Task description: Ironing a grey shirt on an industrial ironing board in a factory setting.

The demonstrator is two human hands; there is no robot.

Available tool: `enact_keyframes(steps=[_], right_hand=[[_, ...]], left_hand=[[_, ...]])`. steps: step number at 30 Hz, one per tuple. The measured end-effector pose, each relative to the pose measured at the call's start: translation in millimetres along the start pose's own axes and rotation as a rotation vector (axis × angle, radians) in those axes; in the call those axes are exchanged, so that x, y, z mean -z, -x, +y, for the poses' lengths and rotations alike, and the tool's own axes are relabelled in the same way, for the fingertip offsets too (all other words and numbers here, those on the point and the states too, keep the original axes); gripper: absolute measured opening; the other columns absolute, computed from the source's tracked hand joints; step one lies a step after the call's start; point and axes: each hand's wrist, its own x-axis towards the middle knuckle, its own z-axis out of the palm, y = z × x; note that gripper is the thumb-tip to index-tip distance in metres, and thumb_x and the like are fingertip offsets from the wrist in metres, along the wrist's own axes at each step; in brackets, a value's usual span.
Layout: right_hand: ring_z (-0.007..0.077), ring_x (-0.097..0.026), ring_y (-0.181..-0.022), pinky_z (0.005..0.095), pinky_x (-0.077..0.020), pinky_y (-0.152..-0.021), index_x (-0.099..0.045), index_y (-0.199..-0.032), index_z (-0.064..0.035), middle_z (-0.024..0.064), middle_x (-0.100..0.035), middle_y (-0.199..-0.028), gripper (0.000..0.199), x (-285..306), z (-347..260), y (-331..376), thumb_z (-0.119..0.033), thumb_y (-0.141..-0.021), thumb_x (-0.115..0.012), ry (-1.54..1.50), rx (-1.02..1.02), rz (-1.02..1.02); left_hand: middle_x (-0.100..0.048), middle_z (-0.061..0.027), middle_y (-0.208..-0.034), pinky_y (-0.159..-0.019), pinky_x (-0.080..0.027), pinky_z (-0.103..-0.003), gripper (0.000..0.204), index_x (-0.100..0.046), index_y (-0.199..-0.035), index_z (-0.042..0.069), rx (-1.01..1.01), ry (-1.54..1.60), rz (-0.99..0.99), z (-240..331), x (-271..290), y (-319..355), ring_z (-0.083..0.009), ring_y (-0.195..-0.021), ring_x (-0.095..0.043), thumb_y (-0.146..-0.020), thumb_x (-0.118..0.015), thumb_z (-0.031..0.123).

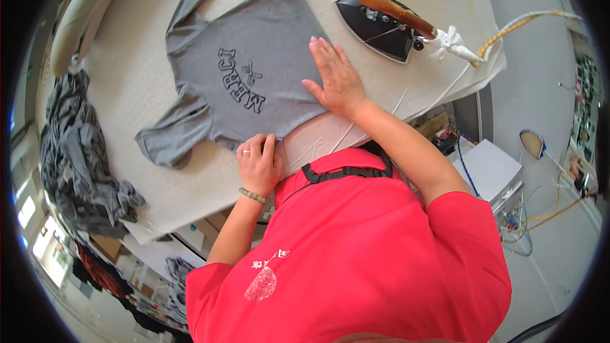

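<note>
A grey T-shirt (pixel 241 70) with dark lettering lies spread flat on a padded white ironing table (pixel 394 0). My right hand (pixel 335 76) rests flat on the shirt's right side, fingers spread, holding nothing. My left hand (pixel 257 164) pinches the shirt's near hem at the table's front edge; it wears a ring and a bead bracelet. A black iron (pixel 381 22) with a brown wooden handle lies on the table to the right of the shirt, out of both hands.
A heap of grey garments (pixel 79 152) lies at the table's left end. A cloth-wrapped cord (pixel 508 28) runs from the iron off the right edge. Below the table stand a white box (pixel 486 168), cables and clutter on the floor.
</note>
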Motion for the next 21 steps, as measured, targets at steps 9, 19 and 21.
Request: enact_keyframes(steps=[9, 19, 21], right_hand=[[0.0375, -0.036, -0.155, 0.0527, -0.0233, -0.128, -0.025, -0.164, 0.0014, 0.0220, -0.037, -0.167, 0.093, -5, 1, 4, -0.044, -0.097, -0.070, 0.028, 0.005, -0.015], [0.0350, -0.035, -0.156, 0.0532, -0.0221, -0.129, -0.035, -0.161, -0.0028, 0.0193, -0.040, -0.165, 0.082, 4, 7, 5, -0.040, -0.098, -0.071, 0.013, 0.025, -0.018], [0.0343, -0.036, -0.156, 0.0529, -0.0228, -0.129, -0.036, -0.160, -0.0041, 0.0181, -0.041, -0.165, 0.079, 37, 18, -4, -0.037, -0.097, -0.071, 0.097, 0.093, 0.033]], left_hand=[[-0.065, -0.0111, -0.101, -0.077, -0.051, -0.041, 0.026, -0.068, -0.103, 0.008, 0.029, -0.230, -0.005, -5, 4, 58, -0.0302, -0.093, -0.064, -0.077, -0.069, 0.009], [-0.067, -0.0141, -0.110, -0.086, -0.053, -0.046, 0.024, -0.067, -0.112, 0.004, 0.409, -0.301, -0.549, 62, 48, 49, -0.0375, -0.100, -0.065, -0.091, -0.071, 0.014], [-0.067, -0.0178, -0.121, -0.098, -0.050, -0.048, 0.031, -0.065, -0.121, 0.000, 0.344, -0.168, -0.145, 65, 45, 26, -0.0392, -0.113, -0.064, -0.097, -0.068, 0.019]])
